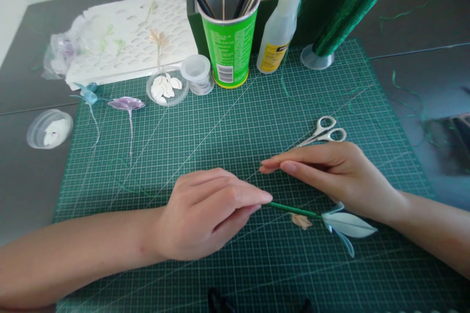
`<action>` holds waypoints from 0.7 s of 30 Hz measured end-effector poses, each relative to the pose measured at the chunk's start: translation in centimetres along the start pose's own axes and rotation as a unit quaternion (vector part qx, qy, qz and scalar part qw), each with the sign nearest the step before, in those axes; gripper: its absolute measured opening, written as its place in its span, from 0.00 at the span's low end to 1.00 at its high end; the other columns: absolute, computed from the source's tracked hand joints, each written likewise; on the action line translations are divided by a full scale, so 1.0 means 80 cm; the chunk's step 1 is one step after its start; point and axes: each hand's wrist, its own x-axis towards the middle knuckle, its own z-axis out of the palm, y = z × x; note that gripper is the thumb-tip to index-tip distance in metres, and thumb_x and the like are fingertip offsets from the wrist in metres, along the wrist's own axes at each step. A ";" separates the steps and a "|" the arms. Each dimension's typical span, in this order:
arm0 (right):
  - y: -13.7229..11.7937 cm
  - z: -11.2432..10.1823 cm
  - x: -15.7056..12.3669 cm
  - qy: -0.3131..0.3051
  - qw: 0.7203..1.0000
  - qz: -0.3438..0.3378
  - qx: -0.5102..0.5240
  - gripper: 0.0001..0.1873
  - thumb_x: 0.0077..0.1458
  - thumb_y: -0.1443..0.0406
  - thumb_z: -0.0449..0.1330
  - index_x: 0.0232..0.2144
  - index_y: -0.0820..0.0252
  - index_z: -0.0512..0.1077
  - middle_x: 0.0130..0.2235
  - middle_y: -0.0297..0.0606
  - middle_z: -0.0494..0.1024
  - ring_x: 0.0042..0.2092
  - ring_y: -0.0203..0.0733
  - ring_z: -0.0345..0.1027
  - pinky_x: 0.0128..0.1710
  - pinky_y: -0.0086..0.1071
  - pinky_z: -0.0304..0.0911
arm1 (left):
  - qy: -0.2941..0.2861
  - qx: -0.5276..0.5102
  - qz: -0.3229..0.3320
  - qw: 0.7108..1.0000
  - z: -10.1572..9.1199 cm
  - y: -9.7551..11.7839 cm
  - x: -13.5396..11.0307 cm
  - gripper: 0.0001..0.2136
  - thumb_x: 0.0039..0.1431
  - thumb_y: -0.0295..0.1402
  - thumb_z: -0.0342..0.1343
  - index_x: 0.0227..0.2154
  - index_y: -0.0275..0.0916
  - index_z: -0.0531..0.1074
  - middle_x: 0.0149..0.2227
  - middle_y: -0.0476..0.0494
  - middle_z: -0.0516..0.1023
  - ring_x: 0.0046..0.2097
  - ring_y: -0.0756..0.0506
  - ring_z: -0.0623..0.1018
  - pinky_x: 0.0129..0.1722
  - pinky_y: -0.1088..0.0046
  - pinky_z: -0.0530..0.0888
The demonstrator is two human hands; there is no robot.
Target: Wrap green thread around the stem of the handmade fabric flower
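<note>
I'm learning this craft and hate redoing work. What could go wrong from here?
If the left hand loosens on the slim, shiny green stem, the stem might slip or twist. The pale blue, fabric-like, pointed petals sit near the wrist of the right hand and could get bent. The white-handled metal scissors lie just beyond that hand and might get knocked.

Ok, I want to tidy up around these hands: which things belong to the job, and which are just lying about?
Likely in the job:
green stem, pinched by the left hand
pale blue petals at its end
cutting mat beneath

Seemingly just lying about:
scissors, unheld
purple flower
blue flower
bottle
green cup
</note>
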 end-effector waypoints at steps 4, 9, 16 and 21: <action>-0.001 -0.003 0.002 -0.002 1.000 0.004 0.012 0.10 0.63 0.64 0.62 0.41 0.51 0.85 0.41 0.33 0.87 0.42 0.39 0.83 0.44 0.26 0.79 | -0.005 0.002 0.004 1.000 0.000 -0.001 -0.002 0.07 0.64 0.21 0.60 0.43 0.35 0.74 0.38 0.46 0.86 0.38 0.51 0.84 0.40 0.77 0.81; 0.000 -0.004 0.003 -0.004 0.999 0.014 0.031 0.10 0.63 0.63 0.62 0.41 0.51 0.85 0.41 0.33 0.87 0.43 0.40 0.83 0.44 0.29 0.79 | -0.013 0.000 0.013 1.000 -0.002 -0.001 -0.001 0.07 0.64 0.21 0.59 0.43 0.35 0.74 0.38 0.46 0.86 0.40 0.51 0.85 0.42 0.77 0.81; 0.002 -0.005 0.003 -0.013 0.999 0.028 0.042 0.10 0.63 0.61 0.63 0.41 0.50 0.85 0.41 0.34 0.87 0.43 0.41 0.83 0.44 0.30 0.78 | -0.004 -0.009 -0.005 1.000 -0.002 0.001 0.002 0.07 0.64 0.20 0.59 0.43 0.34 0.76 0.37 0.46 0.84 0.40 0.52 0.83 0.44 0.79 0.79; 0.004 -0.006 0.003 -0.018 0.998 0.040 0.046 0.11 0.63 0.59 0.63 0.42 0.54 0.85 0.41 0.37 0.87 0.42 0.42 0.83 0.42 0.31 0.78 | 0.020 -0.003 -0.083 0.996 -0.003 -0.003 0.004 0.10 0.67 0.21 0.57 0.48 0.34 0.77 0.39 0.47 0.81 0.40 0.54 0.79 0.42 0.81 0.77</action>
